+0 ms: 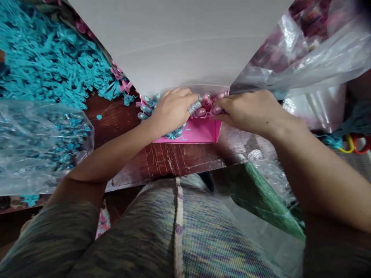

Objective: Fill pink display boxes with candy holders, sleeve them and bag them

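A shallow box with a bright pink bottom lies on the table with its tall white lid raised behind it. Glossy blue bead-like pieces fill its left side, and similar pink pieces sit along the back right. My left hand reaches into the box, its fingers curled down by a silver glittery piece; what the fingertips grip is hidden. At the box's right end my right hand is closed, thumb and forefinger pinching a glossy pink piece.
A large heap of turquoise plastic pieces covers the back left. Below it lies a clear bag of blue pieces. Clear plastic bags with pink contents are at the right, near yellow-and-red scissor handles. Green plastic sheeting hangs below the table edge.
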### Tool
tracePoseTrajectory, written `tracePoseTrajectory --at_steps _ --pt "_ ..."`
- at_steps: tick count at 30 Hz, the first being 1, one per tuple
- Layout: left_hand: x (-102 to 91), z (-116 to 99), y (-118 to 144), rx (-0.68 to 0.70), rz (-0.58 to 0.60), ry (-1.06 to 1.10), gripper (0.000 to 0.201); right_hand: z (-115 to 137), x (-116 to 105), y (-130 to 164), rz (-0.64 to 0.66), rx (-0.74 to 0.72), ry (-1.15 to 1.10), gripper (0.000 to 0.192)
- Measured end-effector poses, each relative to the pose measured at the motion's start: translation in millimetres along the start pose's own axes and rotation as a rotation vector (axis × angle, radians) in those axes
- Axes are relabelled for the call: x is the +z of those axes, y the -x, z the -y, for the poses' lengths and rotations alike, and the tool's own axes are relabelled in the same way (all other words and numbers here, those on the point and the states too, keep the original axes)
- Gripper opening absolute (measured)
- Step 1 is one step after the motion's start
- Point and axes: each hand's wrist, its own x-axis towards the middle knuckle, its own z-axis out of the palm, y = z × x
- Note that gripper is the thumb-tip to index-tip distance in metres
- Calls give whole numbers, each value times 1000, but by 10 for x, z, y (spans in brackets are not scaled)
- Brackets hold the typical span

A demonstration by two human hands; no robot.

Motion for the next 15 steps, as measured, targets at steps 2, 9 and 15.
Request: tracePoseTrajectory --at_steps 2,9,15 --pt "5 28 10 29 -52 48 32 27 -21 -79 35 -25 57 26" --pt "-4 34 -15 171 -52 153 29 183 -163 44 19 134 39 34" --pt "51 59 -158 121 -7 203 34 112 122 57 -109 88 -95 33"
